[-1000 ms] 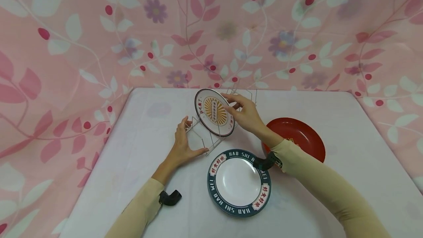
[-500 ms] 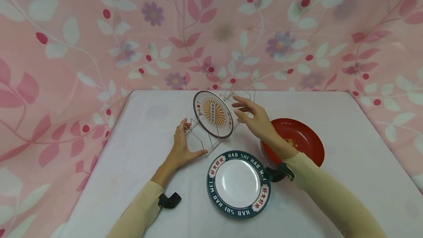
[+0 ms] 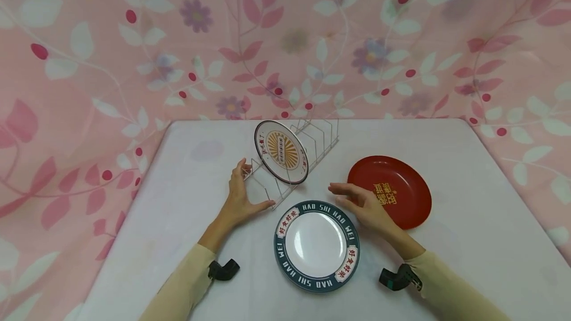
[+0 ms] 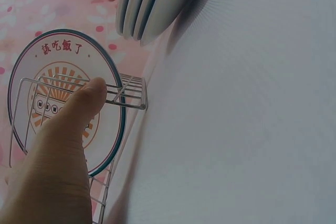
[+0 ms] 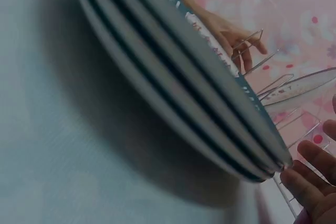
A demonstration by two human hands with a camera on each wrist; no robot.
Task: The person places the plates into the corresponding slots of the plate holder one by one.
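My left hand [image 3: 238,197] grips the near end of a wire dish rack [image 3: 327,148], its thumb on the front corner and its fingers at the far side. A white plate [image 3: 282,152] with a dark rim and an orange sunburst stands tilted in the rack's slots. In front of the rack lies a stack of plates [image 3: 316,244] with blue-green lettered rims; several edges show in the right wrist view. My right hand [image 3: 368,209] holds nothing, its fingers loosely bent, between this stack and an oval red plate [image 3: 412,187].
The white-covered table [image 3: 473,256] carries all of these. Behind it hangs a pink floral cloth [image 3: 294,63]. Gold characters mark the red plate, and my right forearm crosses near its front edge. The rack's farther slots reach the back of the table.
My right hand has let go of the sunburst plate, leaving it in the rack, and has drawn back toward the stack. My left hand stays on the rack.
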